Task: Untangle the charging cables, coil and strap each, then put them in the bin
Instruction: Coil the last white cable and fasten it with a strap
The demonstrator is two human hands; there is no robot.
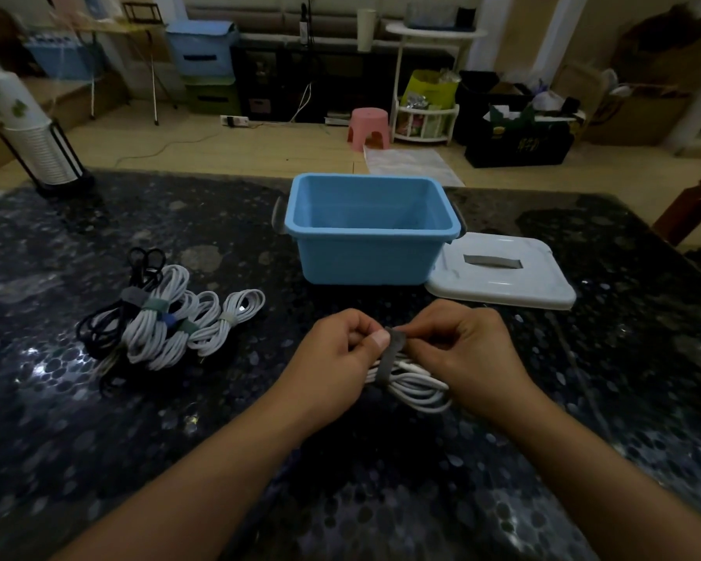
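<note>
1. While it is held just above the dark speckled table [98, 419], near the front middle, a coiled white cable [415, 382] sits between both hands, its loops bunched side by side.
2. A grey strap [388, 354] wraps around the coil, and its free end stands up between the 2 thumbs.
3. The left hand [336, 350] has its fingers curled and its thumb pressed on the upper end of the strap, pinching it.
4. The right hand [466, 350] also has its fingers curled, pinching the strap from the other side, with the coil's loops showing under its palm.
5. To the left on the table lies a pile of strapped cables [167, 321]: several white coils and at least 1 black one, touching and overlapping, each bound with a short band of grey, green or blue.
6. Behind the hands stands the blue bin [371, 265], open at the top, with nothing visible inside it.
7. Its white lid [502, 273] lies flat on the table, touching or just beside the bin's right side.
8. At the far left corner of the table stands a stack of paper cups [29, 131] in a dark holder.
9. Beyond the table, on the floor, a pink stool [368, 129] sits among boxes and baskets.
</note>
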